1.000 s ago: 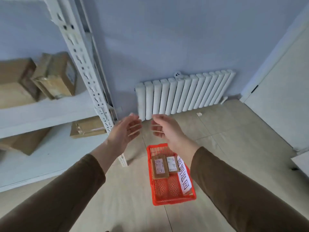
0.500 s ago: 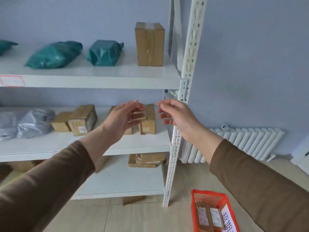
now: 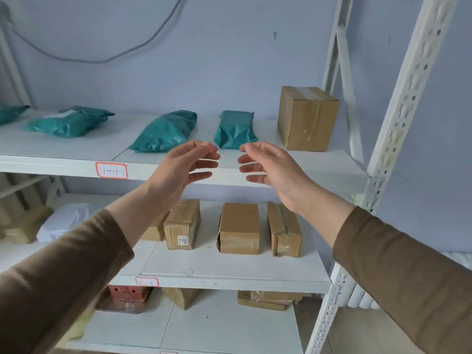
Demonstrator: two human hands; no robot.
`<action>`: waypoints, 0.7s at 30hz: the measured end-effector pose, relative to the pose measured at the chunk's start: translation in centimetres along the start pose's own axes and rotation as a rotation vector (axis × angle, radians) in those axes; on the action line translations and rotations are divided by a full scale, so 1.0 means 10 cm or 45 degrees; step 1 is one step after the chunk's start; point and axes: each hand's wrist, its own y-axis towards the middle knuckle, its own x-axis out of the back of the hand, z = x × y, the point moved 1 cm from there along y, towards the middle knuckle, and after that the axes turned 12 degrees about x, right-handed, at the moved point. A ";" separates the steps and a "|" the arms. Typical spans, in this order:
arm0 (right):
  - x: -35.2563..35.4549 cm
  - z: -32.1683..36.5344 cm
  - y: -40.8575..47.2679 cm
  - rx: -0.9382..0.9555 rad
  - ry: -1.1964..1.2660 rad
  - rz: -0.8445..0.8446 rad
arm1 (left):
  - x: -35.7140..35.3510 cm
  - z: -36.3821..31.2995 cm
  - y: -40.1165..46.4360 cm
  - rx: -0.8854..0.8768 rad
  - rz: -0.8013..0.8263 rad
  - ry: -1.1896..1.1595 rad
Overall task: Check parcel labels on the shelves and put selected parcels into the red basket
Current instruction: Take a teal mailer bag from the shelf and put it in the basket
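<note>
My left hand (image 3: pixel 184 167) and my right hand (image 3: pixel 270 167) are raised side by side in front of the upper shelf (image 3: pixel 293 169), palms facing each other, fingers spread, both empty. Just behind them on that shelf lie a small teal bag parcel (image 3: pixel 235 129) and a larger teal bag parcel (image 3: pixel 166 131), with a tall cardboard box (image 3: pixel 306 118) to the right. On the middle shelf (image 3: pixel 229 274) stand three small cardboard boxes: one with a label (image 3: pixel 182 226), a plain one (image 3: pixel 238 228) and a taped one (image 3: pixel 283 229). The red basket is out of view.
More teal bags (image 3: pixel 69 121) lie at the upper left. A white bag (image 3: pixel 63 221) sits on the middle shelf's left. Flat boxes (image 3: pixel 263 300) and a red item (image 3: pixel 127 293) occupy the bottom shelf. The rack's white upright post (image 3: pixel 378 169) stands right; a radiator (image 3: pixel 357 297) shows behind it.
The view has swung up and left from the floor and red basket to the shelves. Both empty hands rose from the middle shelf's level to the upper shelf's front edge.
</note>
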 end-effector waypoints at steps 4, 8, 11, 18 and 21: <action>-0.28 -0.02 0.52 -0.010 0.079 0.104 | 0.38 -0.14 0.31 -0.060 -0.130 0.010; -0.62 -0.05 1.04 -0.098 0.129 0.198 | 0.83 -0.28 0.71 -0.087 -0.259 0.036; -0.86 -0.10 1.43 -0.156 0.134 0.201 | 1.23 -0.34 1.07 -0.034 -0.332 0.088; -1.39 -0.41 2.35 -0.349 -0.048 0.053 | 2.12 -0.27 2.02 0.310 -0.473 0.142; -1.58 -0.57 2.67 -0.459 -0.101 -0.030 | 2.39 -0.21 2.40 0.508 -0.419 0.153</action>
